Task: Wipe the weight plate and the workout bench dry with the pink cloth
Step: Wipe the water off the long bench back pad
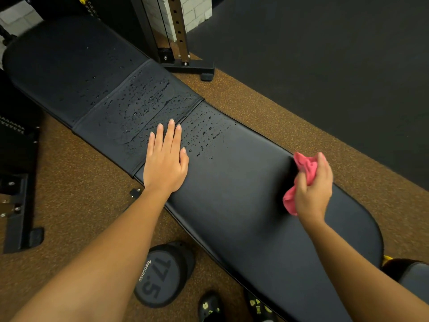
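Note:
The black padded workout bench (232, 194) runs diagonally from upper left to lower right. Water drops (202, 133) cover its middle panel and the pad just right of the seam; the near right part looks dry. My left hand (164, 161) lies flat on the pad at the seam, fingers together and pointing up. My right hand (313, 189) holds the bunched pink cloth (304, 168) against the bench's far edge. A round black weight (160, 275) marked 17.5 sits on the floor below the bench.
Brown speckled rubber floor (255, 98) surrounds the bench, with a black mat (325, 66) beyond. A rack upright and foot (183, 59) stand behind the bench. A black metal frame (21, 205) lies at left. My shoes (211, 307) show at the bottom.

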{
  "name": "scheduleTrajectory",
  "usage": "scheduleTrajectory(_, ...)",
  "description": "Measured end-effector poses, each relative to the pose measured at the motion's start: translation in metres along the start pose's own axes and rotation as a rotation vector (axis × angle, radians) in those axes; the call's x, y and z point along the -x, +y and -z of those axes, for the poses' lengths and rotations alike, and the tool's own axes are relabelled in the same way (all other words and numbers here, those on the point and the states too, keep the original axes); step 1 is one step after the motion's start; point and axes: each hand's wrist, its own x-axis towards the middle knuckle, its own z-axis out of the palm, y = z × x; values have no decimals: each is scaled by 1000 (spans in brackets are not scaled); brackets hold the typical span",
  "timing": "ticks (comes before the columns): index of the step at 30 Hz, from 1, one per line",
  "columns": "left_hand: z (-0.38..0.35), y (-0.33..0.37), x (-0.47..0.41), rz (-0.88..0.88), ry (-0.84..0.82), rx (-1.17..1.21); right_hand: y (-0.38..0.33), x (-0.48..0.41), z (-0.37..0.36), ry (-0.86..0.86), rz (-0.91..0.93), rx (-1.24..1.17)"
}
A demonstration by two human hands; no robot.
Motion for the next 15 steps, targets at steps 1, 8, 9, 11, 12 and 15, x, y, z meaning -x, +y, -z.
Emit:
scheduleTrajectory(1,0,1,0,-1,-1,1,2,-2,1,1,-41,-3)
scheduleTrajectory(8,0,0,0,3,-3,-8,-12,9,-38,-105,13,23)
scheduleTrajectory(9,0,1,0,2,-4,-8,-19,12,-45,-135,19,15)
scheduleTrajectory(11,0,1,1,0,-4,-5,-34,24,-56,-235,48,-2)
scheduleTrajectory(12,0,1,1,0,-3,-1,-41,32,-62,-294,91,-1)
scheduleTrajectory(15,0,0,1,-2,-9,5,-50,53,-67,-442,289,15)
